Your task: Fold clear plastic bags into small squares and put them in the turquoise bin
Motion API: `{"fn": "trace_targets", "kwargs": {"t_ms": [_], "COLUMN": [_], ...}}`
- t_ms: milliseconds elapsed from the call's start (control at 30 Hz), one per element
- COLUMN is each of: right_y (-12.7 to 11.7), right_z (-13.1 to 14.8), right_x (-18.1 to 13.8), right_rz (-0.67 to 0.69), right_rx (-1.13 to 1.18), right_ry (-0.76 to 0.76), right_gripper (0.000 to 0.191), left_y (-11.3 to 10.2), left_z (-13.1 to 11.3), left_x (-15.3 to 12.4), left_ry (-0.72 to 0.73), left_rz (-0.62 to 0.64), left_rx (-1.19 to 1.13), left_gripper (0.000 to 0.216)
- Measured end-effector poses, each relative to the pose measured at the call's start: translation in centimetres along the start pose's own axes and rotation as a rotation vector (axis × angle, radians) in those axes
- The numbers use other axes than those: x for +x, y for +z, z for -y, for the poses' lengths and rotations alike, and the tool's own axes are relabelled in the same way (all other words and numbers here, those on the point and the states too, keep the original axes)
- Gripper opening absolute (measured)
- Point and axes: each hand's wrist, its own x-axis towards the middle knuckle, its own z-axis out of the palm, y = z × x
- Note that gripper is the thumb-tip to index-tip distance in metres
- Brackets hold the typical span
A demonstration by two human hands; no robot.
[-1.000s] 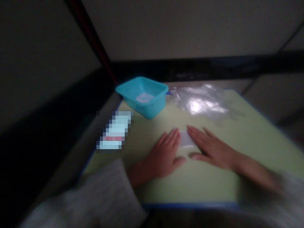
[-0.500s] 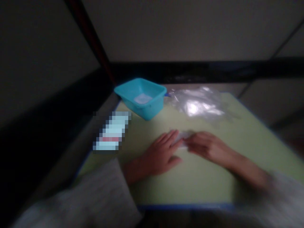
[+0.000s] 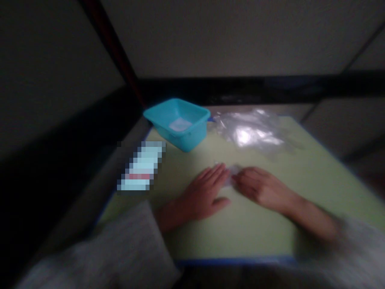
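A small whitish sheet [image 3: 231, 176], thin and partly see-through, lies on the table between my hands; blur hides whether it is paper or plastic. My left hand [image 3: 207, 192] rests flat with its fingers stretched over the left part of the sheet, thumb apart. From the other side, my right hand [image 3: 258, 186] has its fingers pressed together and bent down at the sheet's right end. Its fingertips and whatever part of the sheet is under them are hidden.
A turquoise plastic basket [image 3: 194, 138] stands at the back left, with a white piece [image 3: 179, 124] inside. Clear plastic bags [image 3: 252, 132] lie heaped at the back right. A pixelated phone-like shape [image 3: 142, 166] is at the left edge. The yellow-green table [image 3: 240, 237] has blue edging.
My left index finger has drawn in towards the other fingers. My right fingers have shifted slightly, and a little more of the sheet shows between the hands.
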Motion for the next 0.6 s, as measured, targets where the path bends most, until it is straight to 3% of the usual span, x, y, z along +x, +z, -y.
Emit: {"fn": "trace_targets", "kwargs": {"t_ms": [133, 267, 367, 500, 600], "right_y": [-0.4, -1.0, -1.3, -1.4, -1.4], "right_z": [0.2, 0.5, 0.6, 0.7, 0.8], "right_x": [0.2, 0.4, 0.6, 0.9, 0.9], "right_rz": [-0.054, -0.120, -0.183, -0.270, -0.300], "right_rx": [0.240, 0.557, 0.736, 0.906, 1.022], "right_ry": [0.173, 0.431, 0.597, 0.752, 0.790], "right_gripper": [0.018, 0.017, 0.013, 0.013, 0.014], "left_y": [0.3, 0.2, -0.6, -1.3, -1.4], "left_z": [0.4, 0.5, 0.2, -0.1, 0.1], "left_x": [0.2, 0.4, 0.7, 1.2, 1.5], "left_ry": [-0.041, -0.150, -0.226, -0.331, -0.405], "left_rz": [-0.120, -0.236, -0.208, -0.192, -0.189], "left_rx": [-0.102, -0.261, -0.358, -0.570, -0.781], "left_gripper": [0.059, 0.035, 0.023, 0.039, 0.038]}}
